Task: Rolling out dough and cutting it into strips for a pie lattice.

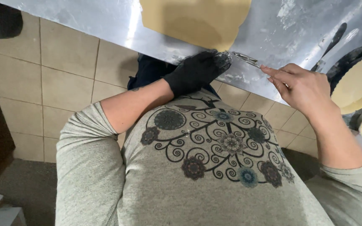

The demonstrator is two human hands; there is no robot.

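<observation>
The left hand (197, 73) wears a black glove and rests curled on the shiny metal table (105, 21). The bare right hand (302, 86) pinches thin metal tweezers (246, 59) mid-frame. Flat tan dough (195, 21) lies at the top.

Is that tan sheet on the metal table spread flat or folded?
Spread flat: the tan sheet lies smooth on the metal table, without visible folds.

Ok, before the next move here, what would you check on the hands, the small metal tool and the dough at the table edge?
1. Left hand, black glove on, rests at the metal table edge: ok.
2. Right hand, bare, pinches the thin metal tool: ok.
3. What the tool's tip meets at the gloved fingertips: cannot tell.
4. Flat dough sheet lies wholly on the table, apart from both hands: ok.
5. Table surface clean: not ok, smeared white.
6. Second dough round sits at the right, partly out of frame: cannot tell.
</observation>
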